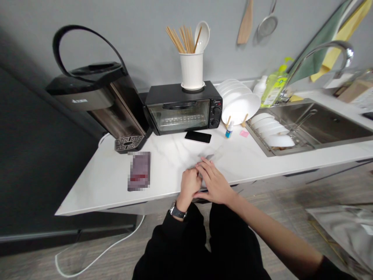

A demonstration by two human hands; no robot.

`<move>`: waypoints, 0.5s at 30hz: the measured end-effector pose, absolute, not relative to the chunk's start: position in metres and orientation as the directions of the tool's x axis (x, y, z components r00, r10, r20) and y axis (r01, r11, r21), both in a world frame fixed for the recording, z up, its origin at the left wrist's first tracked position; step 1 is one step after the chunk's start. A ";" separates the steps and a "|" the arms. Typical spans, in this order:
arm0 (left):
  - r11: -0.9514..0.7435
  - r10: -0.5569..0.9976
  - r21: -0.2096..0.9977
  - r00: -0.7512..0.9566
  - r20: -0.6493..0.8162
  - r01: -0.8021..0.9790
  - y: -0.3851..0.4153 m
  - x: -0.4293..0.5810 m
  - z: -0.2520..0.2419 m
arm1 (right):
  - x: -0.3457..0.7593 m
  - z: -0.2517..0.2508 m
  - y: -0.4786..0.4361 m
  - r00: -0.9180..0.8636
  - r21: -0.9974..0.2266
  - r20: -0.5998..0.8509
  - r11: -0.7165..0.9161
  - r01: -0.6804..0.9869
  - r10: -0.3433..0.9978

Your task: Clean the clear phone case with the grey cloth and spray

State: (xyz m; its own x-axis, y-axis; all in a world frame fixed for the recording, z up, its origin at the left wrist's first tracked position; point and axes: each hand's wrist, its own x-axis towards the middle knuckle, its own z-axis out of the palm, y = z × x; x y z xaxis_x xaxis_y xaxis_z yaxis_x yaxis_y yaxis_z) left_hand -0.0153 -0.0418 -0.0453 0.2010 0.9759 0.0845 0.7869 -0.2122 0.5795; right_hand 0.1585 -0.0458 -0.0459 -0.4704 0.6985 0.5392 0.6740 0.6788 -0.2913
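Note:
My left hand (pixel 190 183), with a dark watch at its wrist, is closed with its fingers curled at the counter's front edge. Whatever it may hold is hidden. My right hand (pixel 217 186) lies against it, fingers stretched out over the left knuckles. A small grey patch shows just beyond the fingertips; I cannot tell if it is a thing or a shadow. Behind the hands a black phone (pixel 198 137) lies flat before the toaster oven (pixel 180 114). To its right stand a small blue-and-white bottle (pixel 229 130) and a pink slip (pixel 244 133). A blurred purple packet (pixel 140 171) lies on the left.
A tall water dispenser (pixel 116 105) stands at the back left. On the oven sits a white pot (pixel 191 70) with chopsticks and a spoon. White plates (pixel 240 107) stand upright beside the oven. The sink (pixel 329 124) at right holds a rack of bowls (pixel 275 132).

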 end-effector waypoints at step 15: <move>-0.251 0.968 0.585 0.211 0.138 0.771 -0.044 -0.015 -0.047 | 0.162 -0.044 -0.042 -0.439 -0.230 0.597 0.668 0.708 0.672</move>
State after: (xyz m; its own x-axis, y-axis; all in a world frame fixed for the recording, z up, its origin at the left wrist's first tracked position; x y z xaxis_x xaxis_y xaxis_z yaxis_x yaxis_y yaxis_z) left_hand -0.0149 -0.0445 -0.0469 0.2112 0.9677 0.1375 0.7714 -0.2514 0.5846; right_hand 0.1621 -0.0425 -0.0437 -0.4391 0.6715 0.5969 0.7079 0.6676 -0.2304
